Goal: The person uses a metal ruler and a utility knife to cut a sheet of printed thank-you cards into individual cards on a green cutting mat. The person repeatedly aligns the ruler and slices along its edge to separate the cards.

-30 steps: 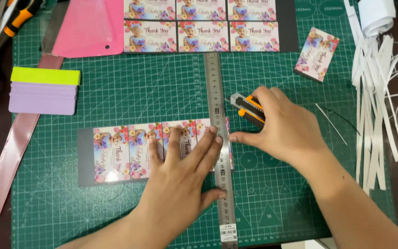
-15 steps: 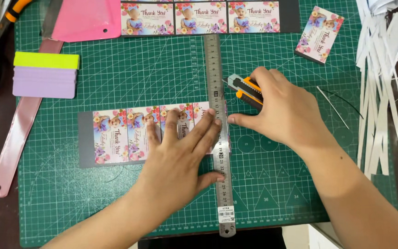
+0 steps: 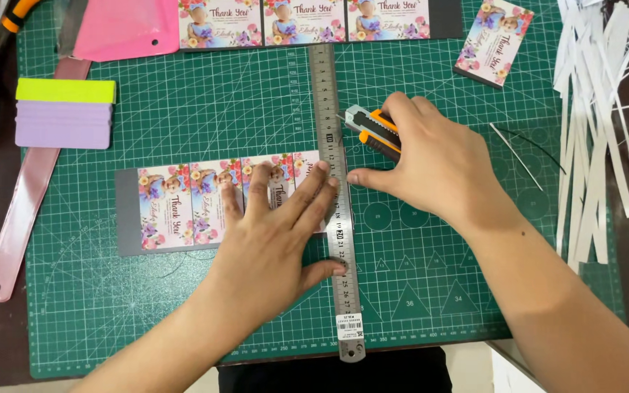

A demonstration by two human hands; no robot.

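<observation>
Our left hand point(image 3: 274, 240), fingers spread, pins the steel ruler point(image 3: 335, 196) over the printed card strip point(image 3: 205, 206) mid-mat, so we should press evenly. Our right hand point(image 3: 438, 164), grip closed around the utility knife point(image 3: 374, 131) just right of the ruler, should draw its blade tight along that edge.

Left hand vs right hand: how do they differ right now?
The left hand lies flat, fingers spread, pressing the printed card strip and steel ruler. The right hand is curled around an orange utility knife, beside the ruler's right edge. Both are bare, over the green cutting mat.
</observation>
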